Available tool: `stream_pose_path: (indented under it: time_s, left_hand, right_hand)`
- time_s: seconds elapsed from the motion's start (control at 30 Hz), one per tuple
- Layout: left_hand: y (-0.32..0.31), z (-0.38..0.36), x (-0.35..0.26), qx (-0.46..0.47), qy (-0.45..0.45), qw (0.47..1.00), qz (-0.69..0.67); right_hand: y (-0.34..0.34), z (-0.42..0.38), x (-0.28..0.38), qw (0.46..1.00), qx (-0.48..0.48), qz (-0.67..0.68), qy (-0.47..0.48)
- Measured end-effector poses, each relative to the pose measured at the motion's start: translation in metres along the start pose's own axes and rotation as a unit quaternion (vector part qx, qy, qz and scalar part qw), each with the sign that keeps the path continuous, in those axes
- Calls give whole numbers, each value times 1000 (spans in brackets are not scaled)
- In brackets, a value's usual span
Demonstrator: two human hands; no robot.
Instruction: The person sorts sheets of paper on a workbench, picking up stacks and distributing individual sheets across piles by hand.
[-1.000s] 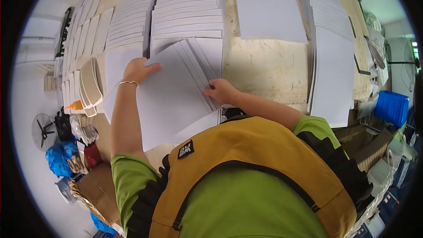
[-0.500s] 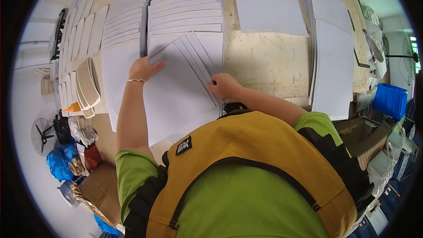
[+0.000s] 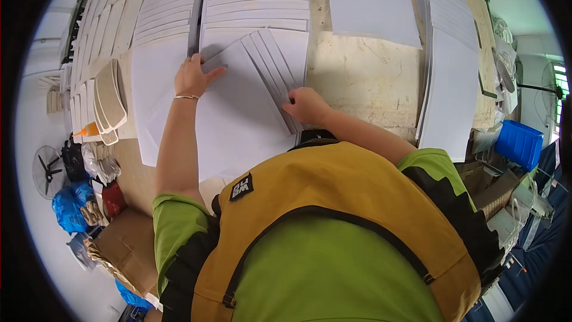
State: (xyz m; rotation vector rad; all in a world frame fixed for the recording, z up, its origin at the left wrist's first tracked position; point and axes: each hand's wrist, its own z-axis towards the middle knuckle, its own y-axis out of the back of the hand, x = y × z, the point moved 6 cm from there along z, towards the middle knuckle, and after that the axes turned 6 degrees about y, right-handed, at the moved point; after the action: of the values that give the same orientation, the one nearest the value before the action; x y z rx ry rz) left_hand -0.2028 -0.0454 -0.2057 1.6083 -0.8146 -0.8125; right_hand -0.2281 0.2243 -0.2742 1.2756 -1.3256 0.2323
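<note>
Near the worktop's [image 3: 363,77] front edge, left of its middle, the white sheets [image 3: 238,113] lie at a slant over the front ends of two rows of overlapped paper, the left row [image 3: 161,53] and the middle row [image 3: 256,0]. The hands' hold is much the same as a second ago. What differs is at the wearer's side: the slanting edge of a separate lower layer, visible then in front of the bag [image 3: 357,173], no longer shows, so the lower part reads as one flat face. The left hand [image 3: 192,77] also has its fingers reaching farther up, to the front end of the dark gap between the two rows. That suggests the sheets are being steadied and evened rather than carried.

The left thumb stands apart from the other fingers and lies on the top face, while those fingers reach over the upper left edge; whether they pinch it, I cannot tell. The right hand [image 3: 308,107] has its fingers curled together, clamped on the right-hand edges of the sheets.

The sheets look plain, smooth and thin, with straight, crisp borders. Along the right side they are fanned into several narrow, parallel strips, with thin grey shadows between them; their top corners step up towards the middle row. The broad face is greyer near the left hand, where shade falls, and I see no crease there. The lowest part is hidden behind the bag.
</note>
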Motion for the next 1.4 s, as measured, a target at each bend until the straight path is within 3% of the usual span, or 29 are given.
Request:
stream_pose_path:
  time_s: [0.07, 0.1, 0.2, 0.37, 0.47, 0.5, 0.57, 0.63, 0.7, 0.77, 0.83, 0.9, 0.93, 1.0, 1.03, 1.07, 1.13, 1.17, 1.2, 1.23, 1.3, 1.4]
  left_hand:
    - [5, -3, -4, -93, -79, 993, 5]
    - [6, -2, -4, -93, -79, 993, 4]
    - [1, 3, 2, 31, -41, 999, -5]
    - [27, 1, -5, 63, -59, 995, 56]
    - [37, -15, -1, 288, -76, 954, -48]
    - [48, -24, -3, 285, -75, 955, -45]
    - [75, -54, -12, 304, -81, 932, -181]
    - [106, -86, -24, 283, -126, 942, -128]
    - [139, -121, -30, 264, -95, 950, -140]
    - [177, -152, -30, 275, -19, 955, -109]
    - [210, -180, -8, 158, -47, 968, -191]
    - [246, -197, -10, 47, -100, 951, -290]
    - [250, -200, -4, 38, -107, 950, -291]
    - [274, -198, 24, -123, -95, 881, -447]
    - [272, -186, 33, -134, -99, 877, -450]
    - [277, -175, 43, -249, -127, 869, -409]
    - [287, -141, 14, -315, -95, 811, -484]
    - [289, -108, -18, -260, -39, 758, -597]
    - [287, -73, -17, -246, -81, 748, -612]
    - [289, -45, -60, -206, -76, 717, -662]
    - [282, -2, -141, -167, -70, 718, -673]
    - [242, 65, -235, -52, -54, 736, -673]
  right_hand:
    - [1, -3, 3, 1000, -1, -15, -10]
    - [3, -5, 6, 999, -3, -30, -20]
    - [8, -9, 11, 998, -8, -61, -31]
    - [15, -11, 6, 994, 5, -102, -33]
    - [16, -12, 3, 994, 20, -102, -26]
    - [17, -13, 3, 994, 25, -101, -22]
    - [21, -14, 2, 995, 25, -98, -14]
    - [25, -18, -5, 998, 48, -33, 14]
    - [32, -19, -19, 999, 45, -11, 26]
    - [27, -23, -31, 983, 102, 121, 92]
    - [32, -34, -22, 951, 87, 268, 130]
    - [47, -42, 11, 872, 166, 423, 184]
    - [53, -41, 22, 875, 161, 416, 191]
    - [77, -48, 51, 829, 177, 404, 342]
    - [93, -52, 60, 809, 183, 396, 392]
    - [113, -49, 62, 810, 154, 436, 361]
    - [150, -44, 64, 801, 94, 512, 295]
    - [165, -40, 63, 792, 63, 548, 261]
    - [184, -35, 56, 765, 18, 582, 275]
    - [203, -31, 49, 736, -26, 611, 291]
    - [264, -43, 28, 735, -140, 569, 342]
    - [334, -55, -8, 875, -305, 295, 234]
